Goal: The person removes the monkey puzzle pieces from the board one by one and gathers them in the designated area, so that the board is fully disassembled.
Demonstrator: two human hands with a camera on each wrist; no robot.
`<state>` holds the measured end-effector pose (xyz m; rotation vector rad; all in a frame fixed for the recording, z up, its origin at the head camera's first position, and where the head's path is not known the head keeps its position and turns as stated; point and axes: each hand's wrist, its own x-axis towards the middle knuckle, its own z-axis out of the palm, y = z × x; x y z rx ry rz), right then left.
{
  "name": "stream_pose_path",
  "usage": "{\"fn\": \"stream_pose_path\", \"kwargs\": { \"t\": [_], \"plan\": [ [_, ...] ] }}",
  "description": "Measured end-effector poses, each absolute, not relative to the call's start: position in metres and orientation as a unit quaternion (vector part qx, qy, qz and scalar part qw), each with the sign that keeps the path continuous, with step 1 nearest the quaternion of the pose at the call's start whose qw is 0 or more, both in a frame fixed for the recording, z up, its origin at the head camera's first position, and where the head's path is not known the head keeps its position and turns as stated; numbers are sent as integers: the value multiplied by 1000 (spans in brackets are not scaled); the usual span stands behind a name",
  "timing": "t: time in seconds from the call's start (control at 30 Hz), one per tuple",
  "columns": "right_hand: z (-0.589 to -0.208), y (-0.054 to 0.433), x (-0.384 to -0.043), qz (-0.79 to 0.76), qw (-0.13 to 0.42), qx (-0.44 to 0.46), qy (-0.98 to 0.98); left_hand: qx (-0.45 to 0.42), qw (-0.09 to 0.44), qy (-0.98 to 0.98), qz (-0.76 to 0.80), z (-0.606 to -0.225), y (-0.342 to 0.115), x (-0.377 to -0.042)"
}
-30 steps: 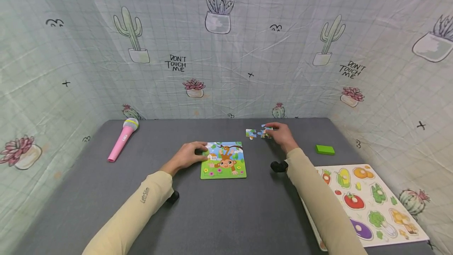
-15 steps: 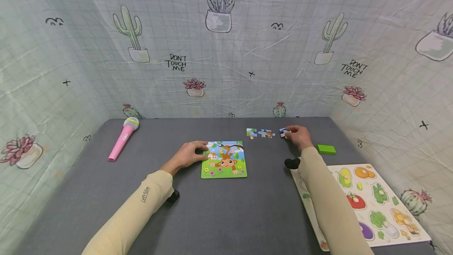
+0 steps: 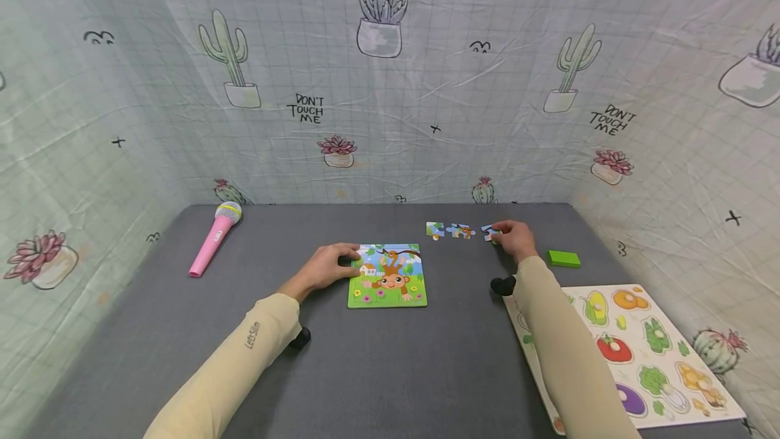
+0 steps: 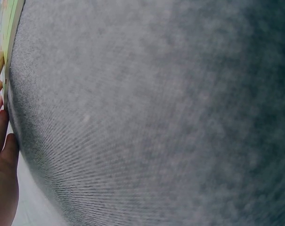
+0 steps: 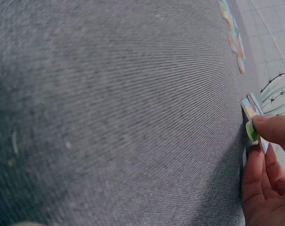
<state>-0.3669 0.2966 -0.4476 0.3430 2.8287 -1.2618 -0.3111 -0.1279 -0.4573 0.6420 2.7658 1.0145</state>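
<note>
With my left hand [image 3: 334, 264] I hold the left edge of a square monkey jigsaw puzzle [image 3: 390, 280] lying flat on the table. Thumb and fingers meet the rim of its board [image 4: 11, 35] in the left wrist view. Farther right, my right hand [image 3: 516, 240] pinches a small blue-and-white jigsaw piece [image 3: 488, 230] between thumb and fingers, low over the tabletop. The right wrist view shows this piece edge-on, partly covered by the thumb [image 5: 274, 129]. To its left lie two loose pieces, a leafy one [image 3: 435, 229] and a monkey-brown one [image 3: 461, 231].
A pink toy microphone [image 3: 212, 244] lies at the back left of the grey table [image 3: 402, 371]. Right of my right hand is a green block [image 3: 564, 259]. A vegetable peg board [image 3: 646, 385] lies front right, partly under my right forearm. Patterned cloth walls surround the table.
My right hand has moved right, carrying one piece away from the group and leaving the two others behind. It barely moved in the last half second. The left hand stays on the puzzle.
</note>
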Motion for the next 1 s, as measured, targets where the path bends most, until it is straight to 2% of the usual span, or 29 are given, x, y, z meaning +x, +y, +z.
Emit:
{"fn": "stream_pose_path", "kwargs": {
  "t": [0.2, 0.57, 1.0],
  "plan": [
    [-451, 298, -366, -406, 12, 109, 907, 216, 64, 915, 336, -458, -128, -311],
    [-449, 297, -364, -393, 43, 99, 913, 227, 56, 915, 330, -456, -129, -312],
    [-451, 296, -363, -389, 37, 94, 916, 226, 58, 914, 332, -455, -129, -311]
  ]
}}
